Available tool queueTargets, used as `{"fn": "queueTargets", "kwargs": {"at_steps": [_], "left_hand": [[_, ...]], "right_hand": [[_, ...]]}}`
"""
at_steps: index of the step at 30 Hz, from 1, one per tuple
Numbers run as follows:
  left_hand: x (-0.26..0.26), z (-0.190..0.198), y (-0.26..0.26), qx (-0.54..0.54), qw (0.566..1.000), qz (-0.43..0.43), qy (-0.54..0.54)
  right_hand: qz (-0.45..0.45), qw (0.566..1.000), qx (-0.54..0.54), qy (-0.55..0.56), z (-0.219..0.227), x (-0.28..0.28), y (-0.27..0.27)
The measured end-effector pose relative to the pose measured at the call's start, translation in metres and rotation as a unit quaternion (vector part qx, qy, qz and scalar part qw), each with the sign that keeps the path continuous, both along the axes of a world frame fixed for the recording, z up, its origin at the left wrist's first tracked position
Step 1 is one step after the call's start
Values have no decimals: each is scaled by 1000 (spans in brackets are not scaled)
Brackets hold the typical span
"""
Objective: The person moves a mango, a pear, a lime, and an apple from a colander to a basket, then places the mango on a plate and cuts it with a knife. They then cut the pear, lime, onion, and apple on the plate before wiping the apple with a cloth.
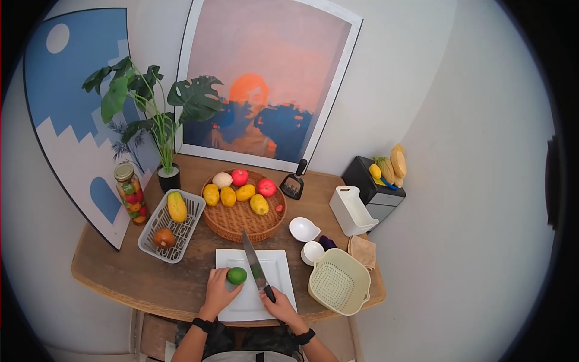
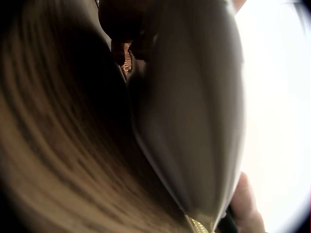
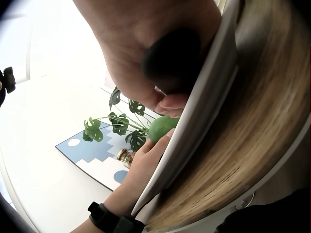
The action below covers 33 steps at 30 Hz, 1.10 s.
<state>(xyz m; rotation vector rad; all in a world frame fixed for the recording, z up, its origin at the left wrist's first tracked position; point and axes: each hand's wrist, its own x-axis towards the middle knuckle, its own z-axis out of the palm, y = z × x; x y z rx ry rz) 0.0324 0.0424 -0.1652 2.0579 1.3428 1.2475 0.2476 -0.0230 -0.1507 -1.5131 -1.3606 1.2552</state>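
On the near side of the table lies a white square plate point(image 1: 275, 263). My left hand point(image 1: 219, 294) holds a smooth green fruit point(image 1: 237, 276) over the plate's left part, with fingers and thumb at its sides. My right hand point(image 1: 281, 307) grips the black handle of a kitchen knife point(image 1: 253, 263). Its blade slants away and to the left, just right of the fruit, with the tip past the plate's far edge. The right wrist view shows the knife handle point(image 3: 173, 58) in the palm and the green fruit point(image 3: 161, 127) beyond the fingers.
Behind the plate sits a round wicker tray point(image 1: 241, 226) with several fruits. A grey basket point(image 1: 145, 242) with two fruits stands left. White bowls point(image 1: 303, 228) and a pale green colander point(image 1: 339, 283) stand right. Farther back are a potted plant point(image 1: 169, 180) and a jar point(image 1: 129, 193).
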Motion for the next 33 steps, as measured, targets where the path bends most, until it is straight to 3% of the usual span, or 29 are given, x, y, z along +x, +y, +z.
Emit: {"fn": "queueTargets", "kwargs": {"at_steps": [33], "left_hand": [[-1, -1, 2, -10, 1000, -1, -21]], "right_hand": [[-10, 1000, -10, 6, -1, -2, 1]]}}
